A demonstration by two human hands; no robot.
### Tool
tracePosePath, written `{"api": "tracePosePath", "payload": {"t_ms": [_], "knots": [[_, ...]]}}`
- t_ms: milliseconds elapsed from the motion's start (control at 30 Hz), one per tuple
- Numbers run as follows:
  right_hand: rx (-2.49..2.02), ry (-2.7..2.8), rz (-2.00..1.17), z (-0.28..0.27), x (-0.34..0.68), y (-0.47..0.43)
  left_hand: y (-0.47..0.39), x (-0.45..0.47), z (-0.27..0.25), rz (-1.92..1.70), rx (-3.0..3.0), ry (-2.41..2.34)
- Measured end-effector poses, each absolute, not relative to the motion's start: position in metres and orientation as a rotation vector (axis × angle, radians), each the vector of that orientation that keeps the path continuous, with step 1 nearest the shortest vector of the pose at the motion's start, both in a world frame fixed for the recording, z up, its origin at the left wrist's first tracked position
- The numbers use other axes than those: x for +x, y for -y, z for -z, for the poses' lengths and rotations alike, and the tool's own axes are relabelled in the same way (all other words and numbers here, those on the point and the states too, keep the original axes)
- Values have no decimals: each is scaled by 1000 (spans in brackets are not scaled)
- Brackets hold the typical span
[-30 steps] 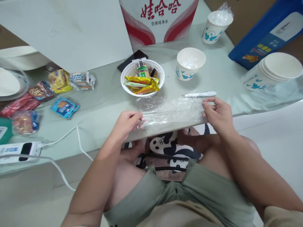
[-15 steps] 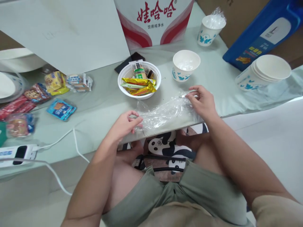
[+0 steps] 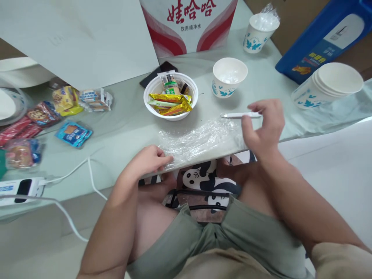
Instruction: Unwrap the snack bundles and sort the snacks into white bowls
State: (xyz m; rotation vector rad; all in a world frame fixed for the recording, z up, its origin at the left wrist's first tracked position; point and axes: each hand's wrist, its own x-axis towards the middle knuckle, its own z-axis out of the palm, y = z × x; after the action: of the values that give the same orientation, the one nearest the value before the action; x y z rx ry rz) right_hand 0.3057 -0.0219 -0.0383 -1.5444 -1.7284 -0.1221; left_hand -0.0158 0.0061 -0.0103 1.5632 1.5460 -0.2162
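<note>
A crumpled sheet of clear plastic film (image 3: 197, 139) lies along the front edge of the table. My left hand (image 3: 152, 158) is closed in a pinch at the film's left corner. Above the film's right end rests a slim white craft knife (image 3: 236, 115) with a narrow tip pointing left. My right hand (image 3: 266, 126) hovers at the knife's right end, thumb and forefinger apart; its other fingers are curled. Just behind stand a white bowl (image 3: 149, 106) of wrapped snacks (image 3: 171, 99) and a paper cup (image 3: 223, 87) with clear plastic inside.
Stacked paper cups (image 3: 314, 91) and a blue jug (image 3: 322, 42) stand at the right. Another cup (image 3: 255, 38) holds crumpled plastic. Packaged snacks (image 3: 74, 133) and a power strip (image 3: 23, 190) with a white cable lie left. A large carton (image 3: 192, 35) stands behind a dark phone (image 3: 148, 79).
My right hand has let go of the film's right end and moved right, uncovering the white knife. My left hand has shifted slightly down, and the film lies flatter.
</note>
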Motion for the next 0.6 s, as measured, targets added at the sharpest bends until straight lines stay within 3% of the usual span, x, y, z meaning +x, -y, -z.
{"api": "tracePosePath", "payload": {"t_ms": [100,233,433,600], "knots": [[-1166,2253,-92,37,273,46,-7,-13,15,271,1641,-1575],[-1228,2642,-217,52,250,56,-6,-12,15,237,1605,-1581],[-1111,2654,-226,63,259,61,-8,-27,14,-802,1322,-1426],[-1003,2598,-315,63,272,58,-4,-17,28,-918,1803,-1081]]}}
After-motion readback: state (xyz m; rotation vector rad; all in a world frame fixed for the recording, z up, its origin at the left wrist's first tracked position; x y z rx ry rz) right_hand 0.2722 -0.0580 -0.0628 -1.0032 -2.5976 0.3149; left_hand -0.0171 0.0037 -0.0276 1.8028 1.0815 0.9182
